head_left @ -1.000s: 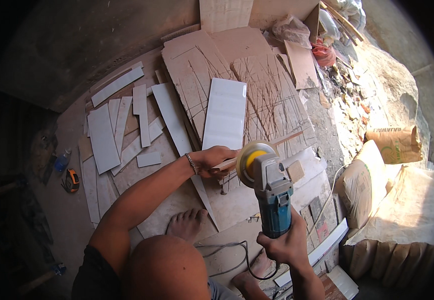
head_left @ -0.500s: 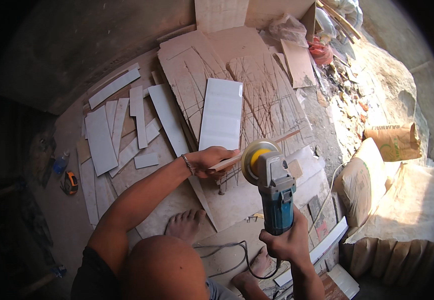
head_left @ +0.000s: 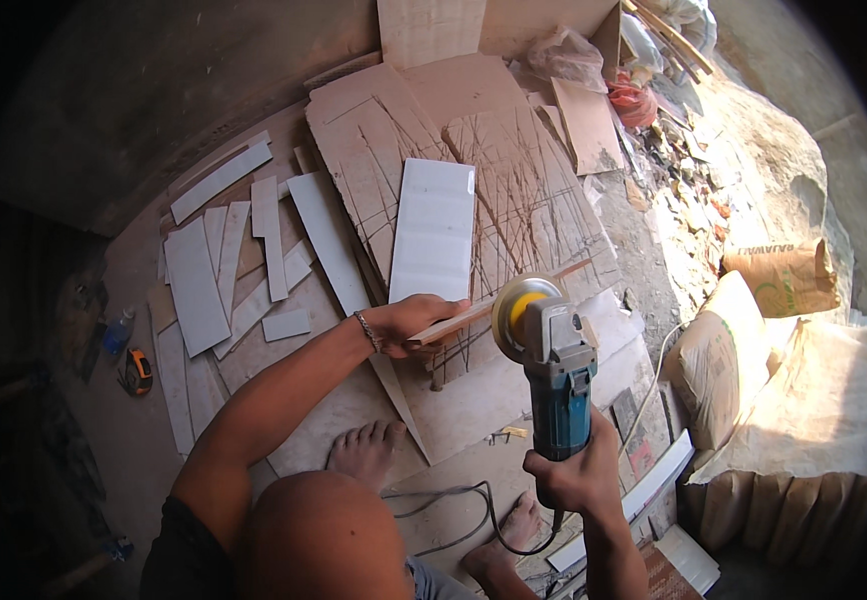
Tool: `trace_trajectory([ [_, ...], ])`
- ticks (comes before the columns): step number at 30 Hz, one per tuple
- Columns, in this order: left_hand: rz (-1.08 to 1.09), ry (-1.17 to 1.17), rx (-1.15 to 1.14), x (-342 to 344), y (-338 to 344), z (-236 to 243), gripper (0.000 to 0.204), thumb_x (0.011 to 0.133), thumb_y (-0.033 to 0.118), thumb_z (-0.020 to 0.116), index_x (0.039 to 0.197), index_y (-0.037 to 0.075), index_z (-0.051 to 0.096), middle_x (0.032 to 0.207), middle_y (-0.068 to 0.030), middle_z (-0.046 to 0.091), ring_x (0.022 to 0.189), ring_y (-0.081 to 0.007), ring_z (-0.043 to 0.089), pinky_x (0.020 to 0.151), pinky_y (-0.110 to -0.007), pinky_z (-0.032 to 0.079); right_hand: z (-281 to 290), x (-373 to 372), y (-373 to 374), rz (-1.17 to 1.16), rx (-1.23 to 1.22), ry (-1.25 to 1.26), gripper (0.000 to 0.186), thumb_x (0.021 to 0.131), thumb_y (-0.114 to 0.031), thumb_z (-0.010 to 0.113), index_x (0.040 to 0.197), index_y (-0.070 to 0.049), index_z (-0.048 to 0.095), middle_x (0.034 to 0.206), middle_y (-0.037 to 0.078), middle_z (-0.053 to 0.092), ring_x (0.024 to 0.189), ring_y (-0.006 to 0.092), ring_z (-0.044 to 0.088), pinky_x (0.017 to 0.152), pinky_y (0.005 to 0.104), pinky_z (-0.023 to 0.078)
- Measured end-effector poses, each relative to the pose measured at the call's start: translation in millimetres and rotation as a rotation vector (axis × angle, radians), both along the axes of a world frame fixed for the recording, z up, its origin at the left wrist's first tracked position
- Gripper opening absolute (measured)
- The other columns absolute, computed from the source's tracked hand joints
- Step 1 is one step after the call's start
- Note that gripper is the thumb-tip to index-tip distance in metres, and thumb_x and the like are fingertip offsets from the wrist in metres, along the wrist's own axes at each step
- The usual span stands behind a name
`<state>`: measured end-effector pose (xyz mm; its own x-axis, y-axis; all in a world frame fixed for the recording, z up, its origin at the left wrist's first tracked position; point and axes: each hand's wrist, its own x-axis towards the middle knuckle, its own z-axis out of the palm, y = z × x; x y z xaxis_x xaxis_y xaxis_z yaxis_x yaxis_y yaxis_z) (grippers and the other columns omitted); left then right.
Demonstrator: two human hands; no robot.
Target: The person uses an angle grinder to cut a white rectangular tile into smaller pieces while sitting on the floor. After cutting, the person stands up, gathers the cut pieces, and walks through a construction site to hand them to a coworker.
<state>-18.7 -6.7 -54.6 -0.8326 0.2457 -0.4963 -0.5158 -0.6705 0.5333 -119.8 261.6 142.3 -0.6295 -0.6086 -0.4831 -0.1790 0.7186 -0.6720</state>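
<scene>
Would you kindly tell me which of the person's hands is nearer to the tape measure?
Left. The left hand, gripping a strip, is to the right of the tape measure; the right hand, around the grinder, is farther right and lower in the picture.

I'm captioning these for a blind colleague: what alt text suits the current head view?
A right hand grips a teal angle grinder, its disc overlapping a narrow strip held in the left hand. A white tile lies beyond on a scored board, with cut pieces to the left and sacks to the right.
</scene>
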Motion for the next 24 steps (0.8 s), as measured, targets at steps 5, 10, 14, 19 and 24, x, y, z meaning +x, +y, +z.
trace_trajectory([
  [5,-0.005,-0.042,-0.024,0,0,5,0.046,0.115,0.045,0.036,0.086,0.011,0.049,0.057,0.0057,0.042,0.038,-0.0041,0.035,0.035,-0.020,0.030,-1,-2,0,-0.012,-0.022,-0.005,0.039,0.065,-0.013,0.078,0.097,0.000,0.061,0.079,0.006,0.064,0.074,0.0170,0.059,0.078,0.0323,0.053],
  [10,-0.006,-0.020,-0.045,0,0,7,0.046,0.115,0.045,0.036,0.087,0.011,0.050,0.057,0.0056,0.042,0.037,-0.0039,0.035,0.034,-0.021,0.030,-1,-5,0,-0.030,-0.020,-0.017,0.039,0.064,-0.012,0.078,0.097,-0.001,0.060,0.077,0.004,0.061,0.072,0.0154,0.057,0.075,0.0310,0.052],
  [14,0.004,-0.033,-0.033,1,1,7,0.045,0.115,0.045,0.036,0.088,0.012,0.051,0.057,0.0060,0.042,0.037,-0.0036,0.034,0.034,-0.021,0.029,-2,-6,1,-0.043,-0.037,-0.020,0.037,0.065,-0.012,0.077,0.096,-0.001,0.060,0.077,0.003,0.059,0.071,0.0145,0.056,0.073,0.0303,0.051],
  [19,-0.008,-0.022,-0.008,1,0,8,0.045,0.115,0.045,0.036,0.088,0.012,0.050,0.056,0.0064,0.041,0.037,-0.0034,0.034,0.034,-0.021,0.029,-6,-9,2,-0.044,-0.020,-0.014,0.036,0.064,-0.012,0.077,0.094,-0.001,0.060,0.077,0.003,0.059,0.071,0.0145,0.056,0.073,0.0299,0.051],
  [24,0.002,-0.024,0.005,1,1,7,0.046,0.115,0.045,0.036,0.087,0.012,0.049,0.056,0.0062,0.042,0.037,-0.0035,0.034,0.034,-0.021,0.030,-9,-12,3,-0.042,-0.037,0.007,0.037,0.064,-0.012,0.077,0.094,-0.001,0.060,0.077,0.003,0.059,0.072,0.0145,0.056,0.073,0.0298,0.050],
])
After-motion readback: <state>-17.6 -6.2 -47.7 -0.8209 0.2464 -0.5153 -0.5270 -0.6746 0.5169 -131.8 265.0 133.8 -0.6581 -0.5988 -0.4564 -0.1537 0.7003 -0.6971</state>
